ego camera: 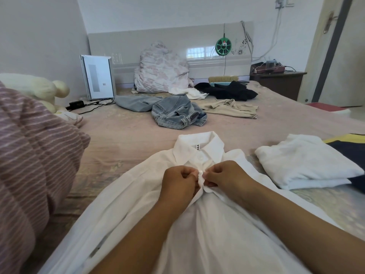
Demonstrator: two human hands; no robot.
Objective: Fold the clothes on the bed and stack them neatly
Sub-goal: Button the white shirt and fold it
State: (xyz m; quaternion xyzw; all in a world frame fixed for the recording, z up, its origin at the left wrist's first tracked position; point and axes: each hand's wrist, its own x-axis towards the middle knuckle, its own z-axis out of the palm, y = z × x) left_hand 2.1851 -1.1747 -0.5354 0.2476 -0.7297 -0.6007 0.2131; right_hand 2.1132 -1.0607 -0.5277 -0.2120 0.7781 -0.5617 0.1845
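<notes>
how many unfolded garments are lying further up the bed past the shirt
5: grey trousers, crumpled blue denim jeans, beige top, black garment, and a white garment beside it. More may be hidden beneath them.

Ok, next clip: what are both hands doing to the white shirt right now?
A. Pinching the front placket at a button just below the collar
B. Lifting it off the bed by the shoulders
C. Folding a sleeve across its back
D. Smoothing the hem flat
A: the left hand and right hand pinch the front of the white shirt together at a small button just below the collar, with the shirt lying on the bed.
</notes>
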